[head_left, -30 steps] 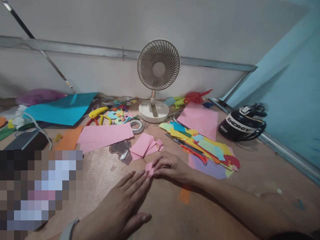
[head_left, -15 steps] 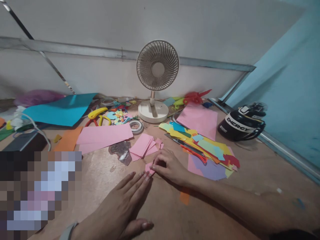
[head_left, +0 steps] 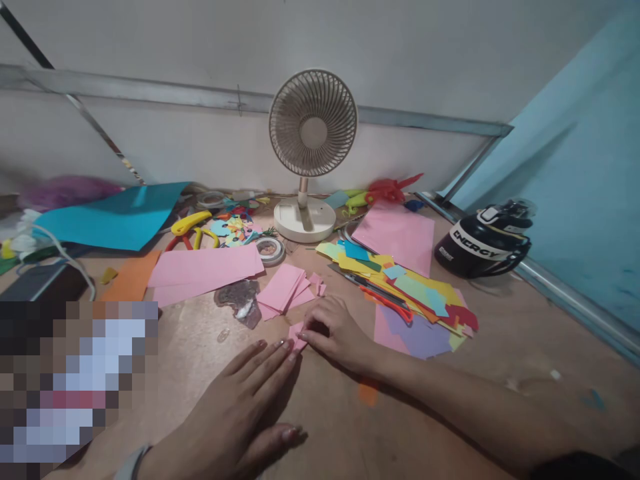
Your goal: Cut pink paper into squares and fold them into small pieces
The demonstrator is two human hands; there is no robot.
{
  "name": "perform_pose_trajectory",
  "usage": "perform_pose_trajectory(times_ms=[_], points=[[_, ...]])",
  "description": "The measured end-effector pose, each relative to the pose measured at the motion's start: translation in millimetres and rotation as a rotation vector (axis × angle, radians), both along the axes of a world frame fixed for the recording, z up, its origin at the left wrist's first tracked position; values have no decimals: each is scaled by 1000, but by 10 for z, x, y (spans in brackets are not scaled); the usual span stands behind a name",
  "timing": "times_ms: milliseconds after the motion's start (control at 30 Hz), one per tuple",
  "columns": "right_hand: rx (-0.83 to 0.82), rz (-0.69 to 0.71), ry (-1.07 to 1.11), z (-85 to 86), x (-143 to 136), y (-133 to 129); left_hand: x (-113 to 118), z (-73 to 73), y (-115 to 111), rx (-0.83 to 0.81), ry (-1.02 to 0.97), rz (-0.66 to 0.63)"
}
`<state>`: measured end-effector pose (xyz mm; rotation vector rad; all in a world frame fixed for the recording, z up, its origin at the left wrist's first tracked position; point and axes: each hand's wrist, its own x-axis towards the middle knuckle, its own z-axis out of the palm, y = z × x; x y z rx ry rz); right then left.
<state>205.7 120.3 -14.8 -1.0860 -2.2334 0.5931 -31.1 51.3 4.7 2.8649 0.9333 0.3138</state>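
A small piece of pink paper (head_left: 296, 331) lies on the table between my hands, partly covered by fingers. My left hand (head_left: 253, 390) rests flat with its fingers stretched out, their tips pressing on the paper's near left edge. At the paper's right side, my right hand (head_left: 336, 331) pinches it between thumb and forefinger. Just beyond are a stack of pink paper rectangles (head_left: 283, 288) and tiny pink scraps (head_left: 317, 285). Orange-handled scissors (head_left: 395, 307) lie to the right of my right hand, on coloured paper.
A fan (head_left: 313, 133) stands at the back. Behind my hands are a tape roll (head_left: 270, 251), pink strips (head_left: 205, 268), yellow-handled pliers (head_left: 193, 230) and coloured paper scraps (head_left: 420, 290). A black jug (head_left: 483, 243) stands right, by the wall. The lower left is pixelated.
The view has shifted slightly. Both hands stay at the pink paper in nearly the same pose, with the right hand still pinching it.
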Motion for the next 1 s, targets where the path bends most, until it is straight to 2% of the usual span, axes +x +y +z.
perform_pose_trajectory(times_ms=[500,1000], points=[[36,-12,-30,14,-27,-3,6,-33,-6,-21,-14,-36],[63,-33,-69,20,-47,-29,-4,-31,-25,30,42,-58]])
